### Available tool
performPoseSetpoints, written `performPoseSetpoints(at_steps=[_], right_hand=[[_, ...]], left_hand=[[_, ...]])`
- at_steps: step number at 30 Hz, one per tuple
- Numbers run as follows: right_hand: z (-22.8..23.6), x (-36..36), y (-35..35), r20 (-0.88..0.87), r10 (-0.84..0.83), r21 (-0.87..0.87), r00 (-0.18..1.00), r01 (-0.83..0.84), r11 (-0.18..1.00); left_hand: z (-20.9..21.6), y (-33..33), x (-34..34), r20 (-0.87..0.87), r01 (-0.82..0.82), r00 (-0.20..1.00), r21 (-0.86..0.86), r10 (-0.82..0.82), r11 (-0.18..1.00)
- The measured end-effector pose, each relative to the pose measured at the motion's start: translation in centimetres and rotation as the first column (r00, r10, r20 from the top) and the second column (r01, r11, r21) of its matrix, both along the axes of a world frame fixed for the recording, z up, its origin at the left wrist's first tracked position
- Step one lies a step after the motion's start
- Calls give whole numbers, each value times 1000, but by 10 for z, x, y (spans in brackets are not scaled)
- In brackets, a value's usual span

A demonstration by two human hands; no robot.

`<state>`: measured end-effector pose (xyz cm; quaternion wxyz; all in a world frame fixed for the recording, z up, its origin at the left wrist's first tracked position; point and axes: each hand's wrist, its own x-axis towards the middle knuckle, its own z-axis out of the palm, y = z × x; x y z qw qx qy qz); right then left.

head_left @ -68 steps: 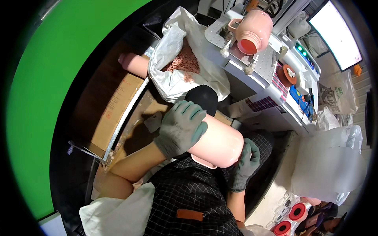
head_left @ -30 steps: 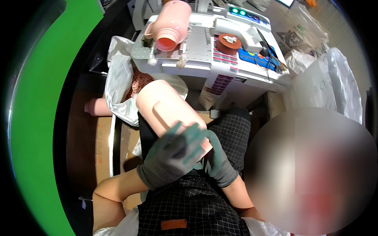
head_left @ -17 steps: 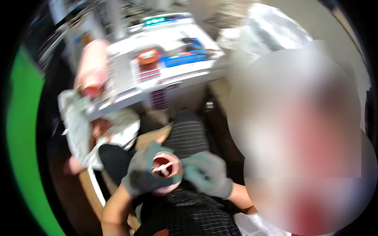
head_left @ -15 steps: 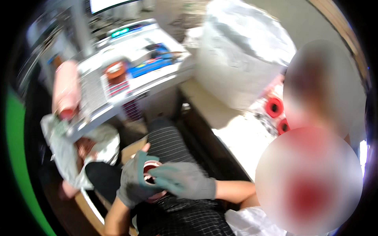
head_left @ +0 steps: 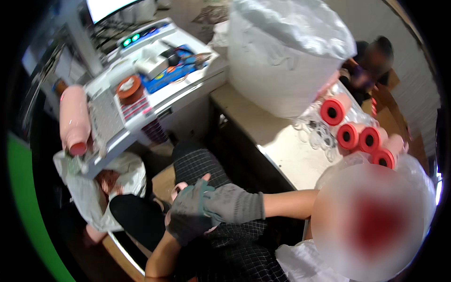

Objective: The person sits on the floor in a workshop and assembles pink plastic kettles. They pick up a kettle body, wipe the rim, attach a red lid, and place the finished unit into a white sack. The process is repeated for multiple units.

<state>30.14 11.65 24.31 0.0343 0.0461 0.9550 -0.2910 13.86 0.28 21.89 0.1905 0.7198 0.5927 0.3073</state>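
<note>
Both my hands wear grey knit gloves with teal coating and meet above my lap. My left hand [head_left: 188, 217] is closed around a pink, round, hollow piece [head_left: 178, 190], mostly covered by the gloves; only bits of pink show at their edges. Pressed against it from the right is my right hand [head_left: 231, 203], its fingers curled in and largely hidden, so what they grip cannot be made out. A pink bottle [head_left: 75, 117] lies on its side at the desk's left end, mouth toward me.
The white desk [head_left: 188, 84] bears an orange tape roll [head_left: 129, 89] and a blue tray [head_left: 164, 82] with tools. A big white sack [head_left: 286, 61], clear rings [head_left: 317, 134] and several pink cylinders [head_left: 336, 109] stand right. A plastic-lined bin [head_left: 134, 171] sits left; another person [head_left: 371, 68] is behind.
My hands have shifted slightly right and closed together, covering the pink piece's round opening that showed before. The view has moved, bringing more pink cylinders and the other person into sight.
</note>
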Motion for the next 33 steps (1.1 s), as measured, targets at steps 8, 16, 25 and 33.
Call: performPoseSetpoints(at_steps=[8,16,25,33], right_hand=[[-50,94,7,-607,-133,485,784,498,719],[-32,-157,-27,-584,-318,-437,747,40,899],[-81,-64,-1,-452,-589,-585,670,276,763],[-100,191,80,-395,-880,-566,-264,825,6]], left_hand=[[2,-49,-82,335,-192,922,-37,194,981],[38,-98,-54,315,-58,949,120,17,991],[23,-88,-54,442,-332,872,217,211,918],[-4,-41,-59,508,-235,806,-197,304,952]])
